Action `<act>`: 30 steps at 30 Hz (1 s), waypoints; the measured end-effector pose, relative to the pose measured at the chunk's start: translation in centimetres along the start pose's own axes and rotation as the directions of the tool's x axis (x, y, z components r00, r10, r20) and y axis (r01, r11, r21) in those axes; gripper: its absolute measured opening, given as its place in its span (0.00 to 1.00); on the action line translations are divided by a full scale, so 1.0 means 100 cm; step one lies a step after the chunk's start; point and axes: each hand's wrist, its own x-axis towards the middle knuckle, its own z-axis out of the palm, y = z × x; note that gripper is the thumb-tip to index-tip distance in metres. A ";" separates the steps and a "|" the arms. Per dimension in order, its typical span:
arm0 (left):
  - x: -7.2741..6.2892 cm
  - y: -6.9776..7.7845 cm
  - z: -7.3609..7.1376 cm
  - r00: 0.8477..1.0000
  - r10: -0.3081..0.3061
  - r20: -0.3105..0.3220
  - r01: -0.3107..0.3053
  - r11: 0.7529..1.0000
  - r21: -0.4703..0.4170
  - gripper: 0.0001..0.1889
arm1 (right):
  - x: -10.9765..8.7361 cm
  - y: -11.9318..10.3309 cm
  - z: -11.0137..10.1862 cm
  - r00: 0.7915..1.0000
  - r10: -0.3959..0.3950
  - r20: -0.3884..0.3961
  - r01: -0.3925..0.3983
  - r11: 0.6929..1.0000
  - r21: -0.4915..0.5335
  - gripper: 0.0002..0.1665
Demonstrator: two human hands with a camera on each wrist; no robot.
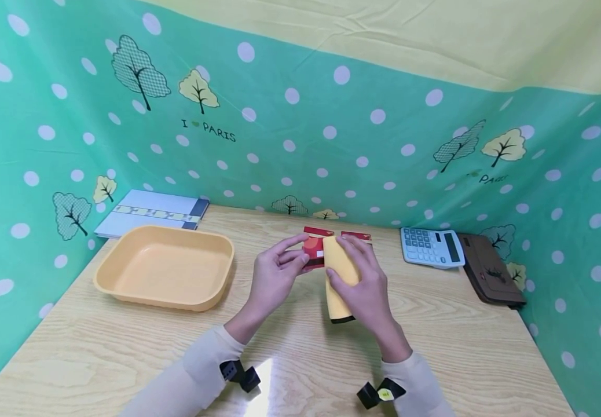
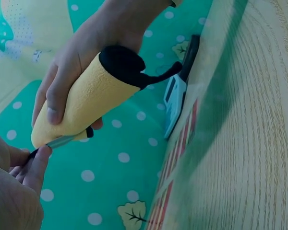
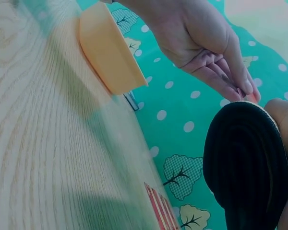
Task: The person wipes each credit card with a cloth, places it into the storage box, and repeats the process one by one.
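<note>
My left hand (image 1: 274,272) pinches a red card (image 1: 312,248) with a dark stripe between thumb and fingers, above the table. Beside it, my right hand (image 1: 367,284) grips a rolled yellow cloth (image 1: 338,272) with a black edge. The card meets the cloth's upper left side. In the left wrist view the roll (image 2: 93,96) has a black layer inside and a loose black flap at its end. From the right wrist view, the roll's dark coiled end (image 3: 245,163) hides most of the right hand. Behind the hands lie two flat red items (image 1: 318,231) on the table.
A shallow peach plastic basin (image 1: 167,269) stands to the left, with a white and blue folder (image 1: 154,214) behind it. At the right lie a light blue calculator (image 1: 425,246) and a brown leather wallet (image 1: 488,269). Polka-dotted green fabric borders the wooden table (image 1: 436,359).
</note>
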 end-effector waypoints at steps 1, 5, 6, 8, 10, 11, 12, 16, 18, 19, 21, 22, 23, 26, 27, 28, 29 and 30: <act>0.000 -0.001 0.000 1.000 0.000 -0.001 0.000 1.000 0.001 0.20 | 0.000 0.000 0.000 1.000 -0.002 0.000 0.002 1.000 -0.003 0.40; 0.000 -0.002 0.000 1.000 0.003 -0.005 -0.003 1.000 0.006 0.20 | 0.000 -0.001 0.002 1.000 -0.005 0.000 0.005 1.000 -0.006 0.40; 0.000 -0.002 0.000 1.000 0.004 -0.005 -0.004 1.000 0.009 0.19 | -0.001 -0.002 0.002 1.000 -0.004 -0.001 0.004 1.000 -0.010 0.40; -0.001 -0.002 0.000 1.000 0.003 -0.008 -0.003 1.000 0.011 0.19 | -0.001 -0.003 0.003 1.000 0.002 0.002 -0.002 1.000 -0.013 0.41; -0.001 -0.002 0.000 1.000 -0.001 -0.006 0.001 1.000 0.010 0.19 | -0.002 -0.005 0.004 1.000 0.004 0.009 -0.004 1.000 -0.015 0.41; -0.001 -0.002 0.001 1.000 -0.005 -0.002 0.005 1.000 0.004 0.19 | -0.002 -0.006 0.005 1.000 0.006 0.014 -0.006 1.000 -0.018 0.41; -0.001 -0.002 0.001 1.000 -0.011 0.002 0.011 1.000 -0.003 0.19 | -0.002 -0.006 0.005 1.000 0.005 0.019 -0.005 1.000 -0.020 0.41; -0.002 -0.003 0.002 0.999 -0.031 0.018 0.032 0.999 -0.033 0.19 | -0.004 -0.009 0.009 0.999 -0.004 0.032 0.004 1.000 -0.017 0.40; -0.002 -0.004 0.002 0.999 -0.034 0.020 0.034 0.999 -0.032 0.19 | -0.005 -0.009 0.010 0.999 -0.011 0.030 0.011 1.000 -0.016 0.40; -0.002 -0.004 0.003 0.999 -0.033 0.019 0.033 0.999 -0.033 0.18 | -0.005 -0.010 0.010 0.999 -0.014 0.029 0.014 1.000 -0.015 0.40; -0.002 -0.005 0.003 0.999 -0.033 0.018 0.033 0.999 -0.034 0.18 | -0.005 -0.011 0.010 0.999 -0.018 0.028 0.018 1.000 -0.016 0.39; -0.002 -0.005 0.003 0.999 -0.031 0.018 0.031 0.999 -0.032 0.18 | -0.005 -0.011 0.010 0.999 -0.019 0.030 0.019 1.000 -0.017 0.39; -0.002 -0.005 0.003 0.999 -0.029 0.018 0.029 0.999 -0.031 0.18 | -0.005 -0.011 0.009 0.999 -0.019 0.033 0.020 1.000 -0.019 0.39; -0.002 -0.005 0.002 1.000 -0.018 0.012 0.018 1.000 -0.005 0.18 | -0.003 -0.010 0.007 0.999 -0.015 0.032 0.016 0.999 -0.029 0.39; -0.003 -0.005 0.002 1.000 -0.011 0.009 0.011 1.000 0.014 0.18 | -0.003 -0.009 0.006 1.000 -0.013 0.028 0.014 0.999 -0.031 0.39; -0.003 -0.004 0.002 1.000 -0.004 0.007 0.004 0.999 0.034 0.17 | -0.002 -0.008 0.005 1.000 -0.006 0.023 0.007 0.999 -0.031 0.39; -0.003 -0.004 0.002 1.000 0.003 0.004 -0.004 0.999 0.052 0.17 | -0.002 -0.006 0.003 1.000 0.001 0.016 -0.001 1.000 -0.032 0.39; -0.003 -0.003 0.002 1.000 0.010 0.001 -0.010 0.998 0.068 0.17 | -0.001 -0.004 0.002 1.000 0.008 0.007 -0.008 0.999 -0.031 0.39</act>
